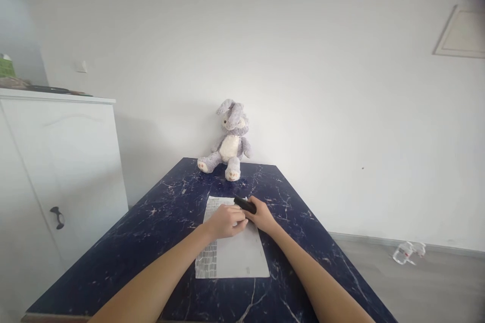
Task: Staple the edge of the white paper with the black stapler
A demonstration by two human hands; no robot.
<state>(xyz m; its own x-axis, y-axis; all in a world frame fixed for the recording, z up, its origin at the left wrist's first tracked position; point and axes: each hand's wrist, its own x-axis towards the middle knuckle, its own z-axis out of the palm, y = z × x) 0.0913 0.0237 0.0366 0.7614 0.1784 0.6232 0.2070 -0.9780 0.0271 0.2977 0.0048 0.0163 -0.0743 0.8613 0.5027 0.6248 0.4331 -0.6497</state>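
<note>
Plush rabbit (230, 147) on bench (151, 232) beyond paper (240, 257); white cabinet (76, 156), left. Right hand (262, 217): closed round black object (244, 204). Left hand (225, 222): half-curled, hold unclear.

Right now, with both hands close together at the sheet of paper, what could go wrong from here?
The black object in the right hand might slip and land on the paper below. No clip or weight shows on the paper, so a brush of the left hand could shift it on the table. The hands are close enough that their fingers may get in each other's way.
</note>
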